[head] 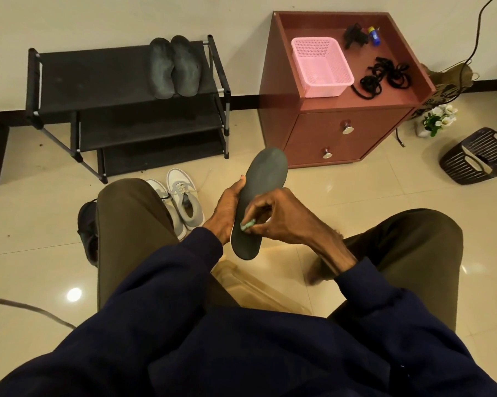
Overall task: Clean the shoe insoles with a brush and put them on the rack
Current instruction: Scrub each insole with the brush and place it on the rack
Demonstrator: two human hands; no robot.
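A dark grey insole (pixel 263 186) is held upright above the floor between my knees. My left hand (pixel 227 209) grips its left edge near the middle. My right hand (pixel 276 214) pinches a small brush with a pale green tip (pixel 246 224) against the insole's lower half; most of the brush is hidden by my fingers. Two more dark insoles (pixel 174 67) lie side by side on the top shelf of the black shoe rack (pixel 98 78) at the back left.
A pair of grey-white sneakers (pixel 181 202) stands on the tiled floor below the rack. A reddish cabinet (pixel 341 121) at the back right carries a pink basket (pixel 321 67) and black laces (pixel 384 77). A dark slatted basket (pixel 479 156) lies far right. A clear container (pixel 256 287) sits under my hands.
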